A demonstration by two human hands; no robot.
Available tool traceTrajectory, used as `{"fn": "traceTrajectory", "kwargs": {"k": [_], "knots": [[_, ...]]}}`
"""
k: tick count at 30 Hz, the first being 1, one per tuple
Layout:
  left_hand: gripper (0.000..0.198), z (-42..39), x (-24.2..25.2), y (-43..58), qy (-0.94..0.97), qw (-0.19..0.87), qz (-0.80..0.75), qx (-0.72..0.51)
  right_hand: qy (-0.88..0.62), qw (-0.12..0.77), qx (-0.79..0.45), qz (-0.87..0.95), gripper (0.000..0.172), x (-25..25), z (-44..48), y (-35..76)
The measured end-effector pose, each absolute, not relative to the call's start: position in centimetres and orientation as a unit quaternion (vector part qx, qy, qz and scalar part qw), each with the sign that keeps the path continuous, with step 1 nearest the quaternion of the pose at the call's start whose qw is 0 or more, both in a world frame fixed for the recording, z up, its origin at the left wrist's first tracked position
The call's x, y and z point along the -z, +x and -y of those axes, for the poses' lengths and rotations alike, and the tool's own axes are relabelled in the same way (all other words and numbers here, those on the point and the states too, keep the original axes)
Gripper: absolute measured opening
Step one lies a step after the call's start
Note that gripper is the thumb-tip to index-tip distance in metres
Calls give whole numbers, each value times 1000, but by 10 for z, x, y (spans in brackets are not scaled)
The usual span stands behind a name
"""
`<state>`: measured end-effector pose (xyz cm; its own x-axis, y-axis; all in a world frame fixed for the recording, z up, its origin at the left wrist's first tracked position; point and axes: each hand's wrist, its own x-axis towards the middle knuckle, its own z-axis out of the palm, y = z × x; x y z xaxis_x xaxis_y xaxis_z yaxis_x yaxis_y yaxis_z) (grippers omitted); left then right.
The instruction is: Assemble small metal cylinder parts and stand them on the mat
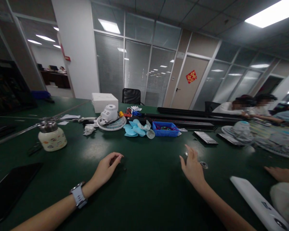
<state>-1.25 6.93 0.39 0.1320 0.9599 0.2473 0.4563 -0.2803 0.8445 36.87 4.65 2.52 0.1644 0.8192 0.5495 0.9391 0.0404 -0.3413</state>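
Observation:
My left hand (pixel 107 167) rests low over the green table, fingers curled in and the thumb tip against them. Whatever lies inside that grip, if anything, is hidden. A tiny dark piece (pixel 125 169) sits on the table just right of it. My right hand (pixel 192 165) is open, fingers stretched forward and the thumb apart. A small shiny metal piece (pixel 186 154) shows by its fingers, partly covered. Right of this hand lies a small round ring-shaped part (pixel 203 165).
Ahead are blue fan blades (pixel 135 128), a blue tray (pixel 166 131) of small parts, and a white fan body (pixel 110 115) with its grille. A jar (pixel 52 137) and a black tablet-like slab (pixel 14 189) stand left. At right are a white fan stand (pixel 260 202) and another person's hand (pixel 283 175).

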Motion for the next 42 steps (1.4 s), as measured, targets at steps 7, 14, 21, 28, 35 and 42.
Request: {"fn": "traceTrajectory", "kwargs": {"k": [7,14,21,28,35,42], "knots": [[41,-70,-6,-11,649,311,-534,-444,-491,198,-153,834,52,-36,-34,240],[37,-65,-12,-9,658,300,-531,-441,-493,224,-174,822,26,-14,-65,169],[37,-63,-15,-8,675,299,-530,-417,-474,279,8,835,27,-42,-50,272],[40,-67,-11,-7,682,297,-531,-406,-636,332,185,672,41,-64,-56,421],[41,-65,-14,-8,687,280,-545,-390,-648,305,105,690,41,-44,-63,430],[41,-64,-15,-8,694,279,-538,-389,-646,331,111,679,38,-43,-60,428]]}}
